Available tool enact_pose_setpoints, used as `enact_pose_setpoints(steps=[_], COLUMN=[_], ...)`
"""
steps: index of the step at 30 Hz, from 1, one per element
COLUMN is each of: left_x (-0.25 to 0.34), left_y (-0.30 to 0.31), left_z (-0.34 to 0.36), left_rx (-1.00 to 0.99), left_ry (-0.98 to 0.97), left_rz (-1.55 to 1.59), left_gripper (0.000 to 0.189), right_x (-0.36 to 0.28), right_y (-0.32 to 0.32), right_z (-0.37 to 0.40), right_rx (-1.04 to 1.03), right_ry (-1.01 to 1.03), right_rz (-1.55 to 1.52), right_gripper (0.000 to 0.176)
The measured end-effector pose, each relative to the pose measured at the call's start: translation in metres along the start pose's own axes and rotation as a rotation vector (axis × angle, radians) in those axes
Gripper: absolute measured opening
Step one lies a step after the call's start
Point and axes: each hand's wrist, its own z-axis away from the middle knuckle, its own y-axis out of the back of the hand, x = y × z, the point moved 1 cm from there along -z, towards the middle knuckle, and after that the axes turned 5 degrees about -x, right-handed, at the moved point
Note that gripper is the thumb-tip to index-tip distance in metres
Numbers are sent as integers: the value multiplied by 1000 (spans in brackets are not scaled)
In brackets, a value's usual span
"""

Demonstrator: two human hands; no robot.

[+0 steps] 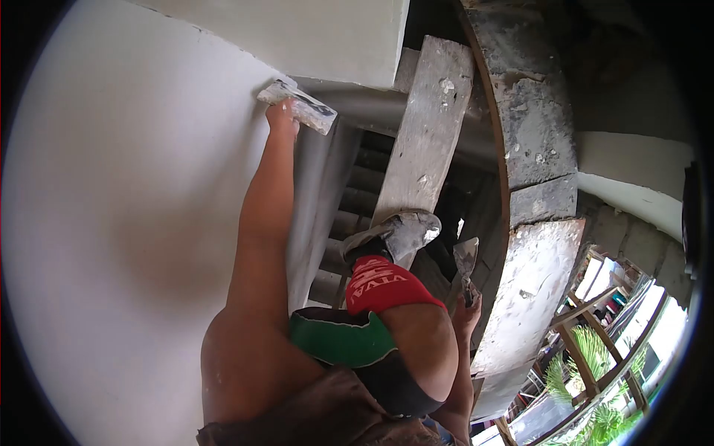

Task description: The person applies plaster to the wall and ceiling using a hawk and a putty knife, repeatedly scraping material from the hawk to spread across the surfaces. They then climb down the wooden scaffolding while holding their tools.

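Note:
My left hand (282,117) is raised at the end of a stretched arm, its fingers closed on a wide, plaster-smeared trowel (316,114). The trowel lies close to the pale wall (134,149), just under the edge of a smooth overhead slab (335,37). Lower down on the right, my right hand (467,314) grips a small putty knife (466,259), whose stained blade points upward.
A worn plank (428,126) spans a dark stairwell with steps (349,223). My dusty shoe (409,229) overlaps it, below a red cloth (390,285) on my leg. A curved, plaster-spattered ledge (532,275) runs down the right, beside wooden framing (584,357) and green leaves.

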Motion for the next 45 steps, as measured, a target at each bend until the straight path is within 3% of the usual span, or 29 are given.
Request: enact_pose_setpoints(steps=[1, 4, 5, 7, 9, 10, 12, 15, 18, 23, 29, 31, 34, 36, 38, 41, 43, 45], left_x=[2, -30, -46, -106, -115, -116, -54, -21, -15, 11, 110, 134, 132, 106, 106, 132, 166, 194], left_y=[-1, 26, 38, 96, 89, 85, 19, -19, -20, -33, -82, -104, -145, -156, -151, -119, -93, -86], left_z=[-13, -81, -109, -220, -232, -230, -135, -86, -93, -66, 31, 66, 123, 166, 218, 208, 172, 135], left_rx=[56, -32, -76, -372, -385, -292, 85, 134, 136, 146, 98, 55, -87, -92, -143, -120, 24, 34], left_ry=[155, 207, 180, -199, -176, -89, 358, 259, 245, 141, -158, -367, -839, -783, -858, -852, -882, -1041], left_rz=[-34, -96, -173, -703, -631, -689, -13, 218, 209, 280, 303, 286, 111, -58, -43, 245, 100, 88], left_gripper=[29, 29, 30, 30, 32, 39, 38, 33, 31, 31, 28, 25, 28, 44, 50, 47, 42, 39], right_x=[7, 17, 19, 23, 22, 21, 22, 20, 1, 26, 27, 36, 33, 35, 45, 54, 42, 33], right_y=[-1, 1, 1, 3, 6, 8, 15, 24, 28, 26, 6, -2, -15, -22, -29, -32, -22, -21], right_z=[0, 3, 4, 6, 5, 5, 4, 1, -1, -1, 6, 10, 18, 23, 22, 19, 22, 23], right_rx=[-7, -28, -42, -37, -27, -29, -23, -8, -12, -3, 25, 10, -9, -20, -12, -3, 2, -4], right_ry=[-16, -18, 0, -24, -38, -44, -54, -29, -26, 10, 59, 66, 51, 42, 55, 101, 92, 76], right_rz=[10, 42, 67, 72, 80, 74, 78, 164, 108, 5, -65, -91, -129, -147, -112, -233, -253, -275], right_gripper=[37, 38, 38, 38, 39, 39, 39, 39, 39, 38, 35, 35, 37, 38, 39, 38, 38, 39])
